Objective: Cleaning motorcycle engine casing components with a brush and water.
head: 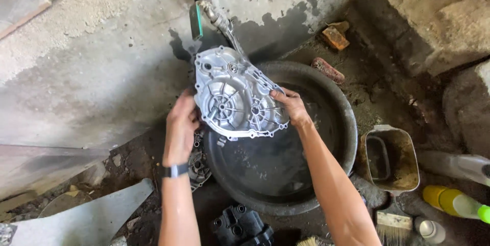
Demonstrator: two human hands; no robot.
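Observation:
A silver cast-metal engine cover (232, 95), ribbed on its inner face with bolt holes round the rim, is held up above a black round basin (334, 103). My left hand (181, 123) grips its left edge; a dark band sits on that wrist. On the cover's right edge my right hand (291, 105) holds on, thumb over the rim. A wall tap (212, 11) with a green tag hangs just above the cover.
A dark engine part (242, 225) lies on the ground below the basin, another (198, 161) by its left rim. At the right stand a dirty metal container (390, 159), a paint brush (393, 220), a yellow-green bottle (454, 202) and stone blocks (434, 11).

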